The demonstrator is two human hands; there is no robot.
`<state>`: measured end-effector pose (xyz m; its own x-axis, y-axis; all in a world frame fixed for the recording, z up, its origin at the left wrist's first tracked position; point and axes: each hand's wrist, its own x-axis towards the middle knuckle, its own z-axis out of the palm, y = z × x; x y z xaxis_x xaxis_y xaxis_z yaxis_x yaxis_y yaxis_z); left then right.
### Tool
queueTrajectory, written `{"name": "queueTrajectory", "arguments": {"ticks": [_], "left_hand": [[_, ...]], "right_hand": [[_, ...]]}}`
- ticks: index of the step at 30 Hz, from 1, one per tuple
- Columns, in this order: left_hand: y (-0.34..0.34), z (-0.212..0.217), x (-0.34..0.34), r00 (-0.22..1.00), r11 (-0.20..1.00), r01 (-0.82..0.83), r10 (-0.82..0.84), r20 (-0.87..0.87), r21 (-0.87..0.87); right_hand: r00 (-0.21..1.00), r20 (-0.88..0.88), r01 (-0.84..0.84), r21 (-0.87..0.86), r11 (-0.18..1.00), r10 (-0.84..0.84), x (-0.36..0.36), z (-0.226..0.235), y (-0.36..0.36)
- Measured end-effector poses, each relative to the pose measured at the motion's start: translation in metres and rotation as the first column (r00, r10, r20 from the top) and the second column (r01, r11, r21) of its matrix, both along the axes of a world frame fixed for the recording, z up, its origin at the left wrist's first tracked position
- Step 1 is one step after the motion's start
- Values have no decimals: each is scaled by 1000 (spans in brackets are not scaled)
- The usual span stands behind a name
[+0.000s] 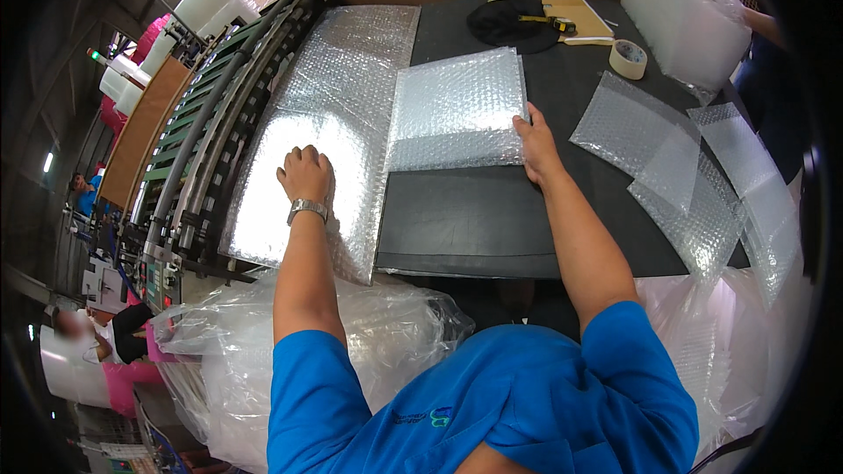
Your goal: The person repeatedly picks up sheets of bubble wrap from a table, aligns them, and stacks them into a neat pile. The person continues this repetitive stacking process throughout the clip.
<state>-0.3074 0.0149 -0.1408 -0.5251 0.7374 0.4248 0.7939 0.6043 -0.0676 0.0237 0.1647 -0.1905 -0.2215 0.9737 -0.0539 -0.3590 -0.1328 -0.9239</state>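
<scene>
My left hand (305, 174), with a metal watch at the wrist, lies palm down on a large glossy bubble-wrap sheet (360, 61). Its fingers are slightly bent and apart, and bright glare surrounds it. A stack of bubble-wrap bags (458, 105) sits right of the sheet, its left edge meeting the sheet. My right hand (538, 144) grips that stack by its right edge, thumb on top and fingers partly hidden at the side. How many bags are in the stack, I cannot tell.
Loose bubble-wrap bags (637, 127) spread over the table's right side. At the back are a tape roll (628, 59), a black cap (505, 24) and a tape measure (549, 23). A roller machine (219, 105) borders the left. Clear plastic (378, 325) hangs in front. Other people stand at both sides.
</scene>
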Motion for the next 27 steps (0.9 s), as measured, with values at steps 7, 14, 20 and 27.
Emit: {"name": "queueTrajectory", "arguments": {"ticks": [7, 14, 20, 27], "left_hand": [[1, -10, -11, 999, 995, 15, -11, -37, 95], [-3, -6, -4, 989, 964, -99, 122, -81, 246], [-2, -12, -17, 956, 887, -283, 294, 27, 365], [-5, 2, 0, 937, 862, -347, 332, 105, 369]], "right_hand": [[997, -12, -74, -36, 997, 74, 2, 8, -5], [995, -61, -85, -19, 996, 83, 0, -1, -1], [989, -106, -107, 0, 994, 106, 0, -6, 2], [991, -84, -107, 7, 994, 107, 2, -2, 0]]}}
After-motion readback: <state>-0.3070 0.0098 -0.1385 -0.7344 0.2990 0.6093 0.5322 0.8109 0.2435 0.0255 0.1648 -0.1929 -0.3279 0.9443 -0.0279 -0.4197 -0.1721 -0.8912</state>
